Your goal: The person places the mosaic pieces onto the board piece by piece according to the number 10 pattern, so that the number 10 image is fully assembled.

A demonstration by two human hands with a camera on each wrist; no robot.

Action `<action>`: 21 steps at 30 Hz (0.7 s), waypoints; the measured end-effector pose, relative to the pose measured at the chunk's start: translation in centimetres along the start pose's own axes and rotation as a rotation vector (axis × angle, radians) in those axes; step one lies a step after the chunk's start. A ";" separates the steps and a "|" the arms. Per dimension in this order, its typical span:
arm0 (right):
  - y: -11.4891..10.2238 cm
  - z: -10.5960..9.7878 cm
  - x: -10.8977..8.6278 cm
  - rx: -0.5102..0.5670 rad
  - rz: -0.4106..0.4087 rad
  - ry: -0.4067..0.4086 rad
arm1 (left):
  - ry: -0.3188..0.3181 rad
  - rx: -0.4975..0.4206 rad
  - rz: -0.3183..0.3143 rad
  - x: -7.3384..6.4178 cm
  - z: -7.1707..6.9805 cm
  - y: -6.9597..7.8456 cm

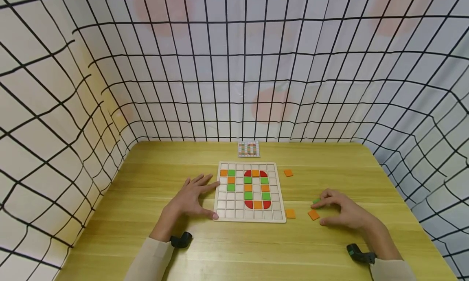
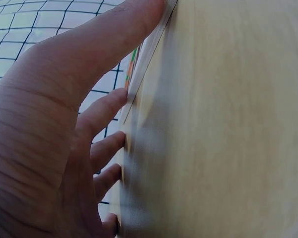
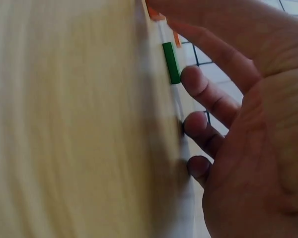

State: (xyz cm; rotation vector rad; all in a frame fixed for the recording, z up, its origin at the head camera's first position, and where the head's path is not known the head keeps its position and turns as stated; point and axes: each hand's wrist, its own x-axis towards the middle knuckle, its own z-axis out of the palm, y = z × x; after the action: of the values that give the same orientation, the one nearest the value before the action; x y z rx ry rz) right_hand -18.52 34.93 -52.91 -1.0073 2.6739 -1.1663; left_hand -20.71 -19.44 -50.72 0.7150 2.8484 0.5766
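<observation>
A pale square grid board (image 1: 225,207) bears green, orange and red tiles; its right part holds a ring of them. My left hand (image 1: 190,197) spreads its fingers along the board's left edge, the thumb on the near left corner and the index fingertip at the side. To the right of the board, my right hand (image 1: 344,209) reaches low over the table, thumb and index finger parted around a loose orange tile (image 1: 313,214). A green tile (image 3: 171,63) stands by the middle fingertip in the right wrist view; whether they touch, I cannot tell.
A small pattern card (image 1: 248,149) lies behind the board. Two more orange tiles lie right of the board, one at its far side (image 1: 288,173) and another near its front corner (image 1: 290,214). Black netting (image 1: 234,81) over white cloth surrounds the wooden table.
</observation>
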 end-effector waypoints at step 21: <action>-1.8 2.0 2.4 -0.004 0.272 0.090 | 0.002 -0.008 0.008 0.0 0.2 -0.1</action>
State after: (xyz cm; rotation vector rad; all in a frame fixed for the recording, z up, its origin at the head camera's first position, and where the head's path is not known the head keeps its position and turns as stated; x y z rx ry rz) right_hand -18.84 31.36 -52.62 -0.5786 2.7697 -1.1735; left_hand -20.69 -19.45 -50.89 0.7260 2.8451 0.5894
